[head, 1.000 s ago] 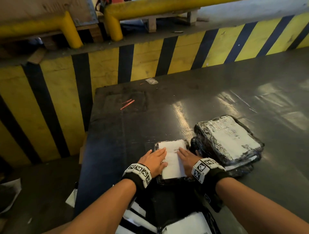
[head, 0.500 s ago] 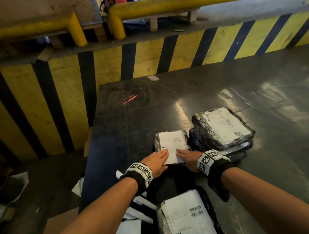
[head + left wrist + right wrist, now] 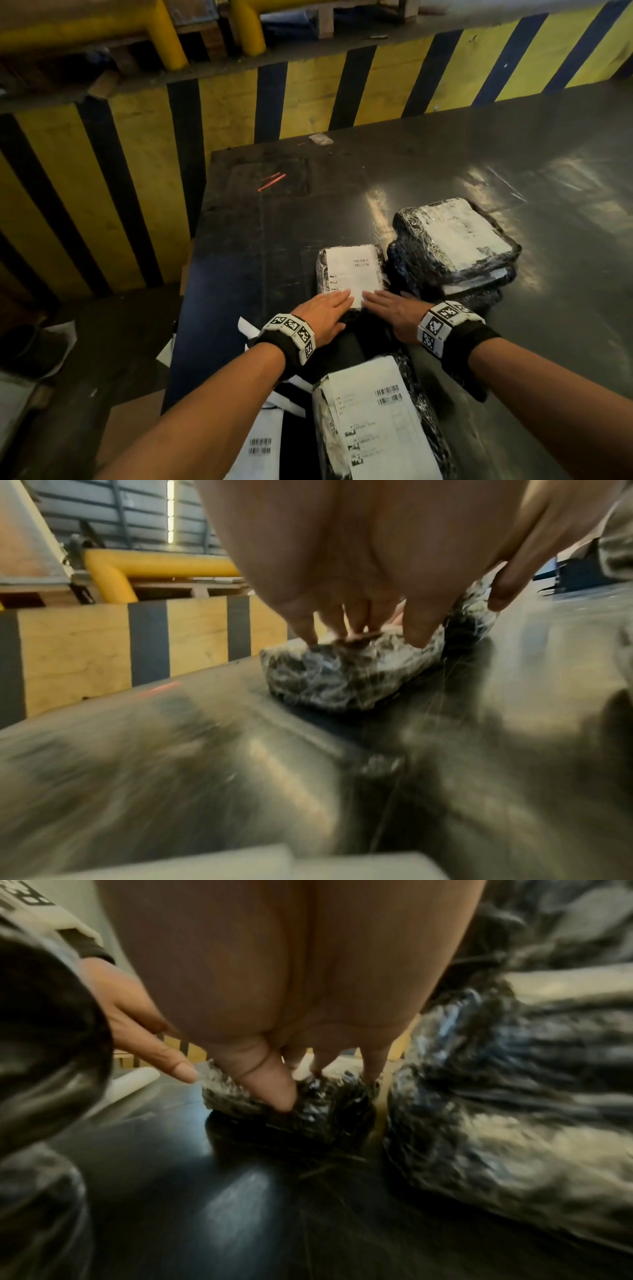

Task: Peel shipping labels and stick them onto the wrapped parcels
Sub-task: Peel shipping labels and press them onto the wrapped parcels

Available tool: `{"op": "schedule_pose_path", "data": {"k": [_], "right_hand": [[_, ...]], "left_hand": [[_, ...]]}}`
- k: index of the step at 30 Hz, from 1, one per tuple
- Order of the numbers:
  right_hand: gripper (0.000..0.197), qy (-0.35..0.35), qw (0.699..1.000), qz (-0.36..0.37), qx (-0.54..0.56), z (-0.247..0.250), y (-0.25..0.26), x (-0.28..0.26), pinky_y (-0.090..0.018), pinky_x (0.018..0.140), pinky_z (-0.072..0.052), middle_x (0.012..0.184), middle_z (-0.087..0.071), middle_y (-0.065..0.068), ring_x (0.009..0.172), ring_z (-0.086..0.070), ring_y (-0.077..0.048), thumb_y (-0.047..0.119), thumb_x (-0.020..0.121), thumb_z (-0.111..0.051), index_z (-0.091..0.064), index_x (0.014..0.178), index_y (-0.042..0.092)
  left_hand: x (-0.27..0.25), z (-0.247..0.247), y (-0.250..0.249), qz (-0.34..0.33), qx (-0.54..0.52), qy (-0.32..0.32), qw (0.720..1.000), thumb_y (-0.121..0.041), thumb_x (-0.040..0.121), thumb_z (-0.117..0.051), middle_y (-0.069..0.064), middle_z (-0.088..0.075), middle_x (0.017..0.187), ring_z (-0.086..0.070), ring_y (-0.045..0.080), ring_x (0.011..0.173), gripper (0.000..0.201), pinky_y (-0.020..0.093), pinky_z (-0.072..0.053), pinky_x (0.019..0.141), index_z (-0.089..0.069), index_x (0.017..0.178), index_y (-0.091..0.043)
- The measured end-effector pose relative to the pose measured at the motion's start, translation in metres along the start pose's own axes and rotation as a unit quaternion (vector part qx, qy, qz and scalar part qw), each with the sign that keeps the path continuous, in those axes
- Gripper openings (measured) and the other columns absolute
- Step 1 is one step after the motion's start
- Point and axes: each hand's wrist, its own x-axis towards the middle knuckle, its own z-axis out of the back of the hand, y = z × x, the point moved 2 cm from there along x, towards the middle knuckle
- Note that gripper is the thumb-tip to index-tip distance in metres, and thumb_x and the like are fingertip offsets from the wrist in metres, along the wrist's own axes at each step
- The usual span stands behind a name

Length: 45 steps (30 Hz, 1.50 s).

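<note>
A small parcel in black plastic wrap (image 3: 322, 270) lies on the dark table (image 3: 260, 246), with a white shipping label (image 3: 352, 270) stuck on its top. My left hand (image 3: 325, 308) lies flat with straight fingers on the label's near left edge. My right hand (image 3: 387, 305) lies flat beside it on the near right edge, fingers straight. In the left wrist view my fingertips (image 3: 414, 637) press the top of the wrapped parcel (image 3: 342, 680). In the right wrist view my thumb (image 3: 274, 1088) touches the parcel's near edge (image 3: 318, 1110).
A stack of wrapped, labelled parcels (image 3: 452, 246) sits just right of the small one. Another labelled parcel (image 3: 373, 425) and loose label sheets (image 3: 260, 442) lie between my forearms. A yellow-and-black striped barrier (image 3: 222, 113) runs behind the table. Red strips (image 3: 272, 181) lie far left.
Both hands have slid back along the label from its middle to its near edge, uncovering most of it. The view has tilted down, bringing the near parcel into sight.
</note>
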Motion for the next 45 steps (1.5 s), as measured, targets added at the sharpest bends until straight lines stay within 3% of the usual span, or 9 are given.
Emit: {"op": "schedule_pose_path", "data": {"k": [8, 15, 18, 21, 25, 28, 32, 36, 45], "right_hand": [[0.078, -0.016, 0.999, -0.035, -0.004, -0.025, -0.015, -0.015, -0.048, 0.119, 0.001, 0.157, 0.017, 0.007, 0.145, 0.012, -0.013, 0.013, 0.090, -0.041, 0.010, 0.148, 0.023], [0.081, -0.045, 0.999, -0.022, 0.004, -0.021, -0.006, -0.008, -0.054, 0.116, -0.001, 0.158, 0.012, 0.005, 0.146, 0.010, -0.018, 0.005, 0.086, -0.043, 0.004, 0.149, 0.025], [0.080, -0.046, 0.997, -0.032, 0.049, -0.026, -0.012, -0.008, -0.049, 0.119, -0.006, 0.158, 0.010, 0.005, 0.146, 0.005, -0.020, 0.003, 0.085, -0.042, 0.002, 0.149, 0.026], [0.073, -0.086, 0.984, -0.053, 0.145, -0.020, -0.018, -0.003, -0.036, 0.119, -0.017, 0.159, 0.005, -0.003, 0.146, -0.009, -0.025, 0.000, 0.087, -0.038, -0.004, 0.149, 0.018], [0.062, -0.138, 0.960, -0.092, 0.223, 0.005, -0.017, 0.022, -0.031, 0.114, -0.024, 0.157, -0.002, -0.014, 0.142, -0.022, -0.031, 0.010, 0.095, -0.039, -0.006, 0.148, 0.007], [0.066, -0.123, 0.940, -0.151, 0.282, 0.016, -0.017, 0.042, -0.030, 0.115, -0.017, 0.157, -0.003, -0.015, 0.144, -0.017, -0.030, 0.019, 0.095, -0.042, -0.004, 0.148, 0.006], [0.072, -0.097, 0.917, -0.193, 0.334, 0.016, -0.027, 0.060, -0.034, 0.115, -0.021, 0.156, -0.010, -0.015, 0.141, -0.023, -0.031, 0.026, 0.093, -0.047, -0.005, 0.148, 0.008], [0.076, -0.076, 0.901, -0.196, 0.379, 0.016, -0.029, 0.059, -0.034, 0.115, -0.026, 0.157, -0.014, -0.011, 0.140, -0.027, -0.029, 0.029, 0.094, -0.048, 0.003, 0.148, 0.011], [0.062, -0.111, 0.912, -0.179, 0.352, 0.037, -0.022, 0.042, -0.033, 0.104, -0.036, 0.143, -0.042, -0.012, 0.129, -0.044, -0.030, 0.020, 0.093, -0.052, -0.018, 0.144, 0.010]], "left_hand": [[-0.024, -0.007, 0.022, 0.014, 0.006, 0.011, 1.000, -0.026, 0.098, -0.040, -0.003, -0.004, 0.160, -0.007, 0.012, 0.147, 0.062, 0.031, -0.003, 0.119, -0.008, 0.150, -0.020], [-0.014, -0.014, 0.013, -0.013, 0.010, -0.004, 1.000, -0.027, 0.098, -0.039, -0.002, -0.003, 0.160, -0.004, 0.017, 0.148, 0.060, 0.034, -0.004, 0.119, -0.009, 0.150, -0.023], [-0.020, -0.016, 0.022, -0.026, -0.005, -0.005, 1.000, -0.026, 0.098, -0.039, -0.005, -0.009, 0.159, -0.008, 0.014, 0.147, 0.056, 0.032, -0.004, 0.119, -0.017, 0.149, -0.024], [-0.018, -0.009, 0.035, 0.025, -0.114, -0.074, 0.990, -0.028, 0.097, -0.043, -0.004, -0.019, 0.157, -0.017, 0.012, 0.145, 0.054, 0.029, -0.010, 0.118, -0.025, 0.148, -0.022], [0.011, 0.008, 0.051, 0.151, -0.285, -0.179, 0.929, -0.024, 0.094, -0.052, 0.008, -0.030, 0.153, -0.030, 0.023, 0.141, 0.060, 0.033, -0.024, 0.117, -0.027, 0.146, -0.011], [0.035, 0.009, 0.048, 0.194, -0.303, -0.137, 0.923, -0.025, 0.093, -0.052, 0.012, -0.042, 0.143, -0.042, 0.028, 0.131, 0.055, 0.034, -0.033, 0.110, -0.033, 0.141, -0.007], [0.049, -0.001, 0.044, 0.224, -0.317, -0.076, 0.919, -0.028, 0.093, -0.051, 0.015, -0.038, 0.144, -0.041, 0.032, 0.131, 0.066, 0.038, -0.036, 0.108, -0.018, 0.147, -0.008], [0.051, -0.004, 0.045, 0.230, -0.320, -0.075, 0.916, -0.030, 0.093, -0.051, 0.015, -0.036, 0.146, -0.040, 0.032, 0.133, 0.071, 0.037, -0.036, 0.109, -0.012, 0.149, -0.008], [0.039, 0.014, 0.042, 0.246, -0.374, -0.113, 0.887, -0.025, 0.090, -0.058, 0.013, -0.051, 0.137, -0.049, 0.030, 0.126, 0.064, 0.035, -0.041, 0.105, -0.029, 0.145, -0.012]]}}
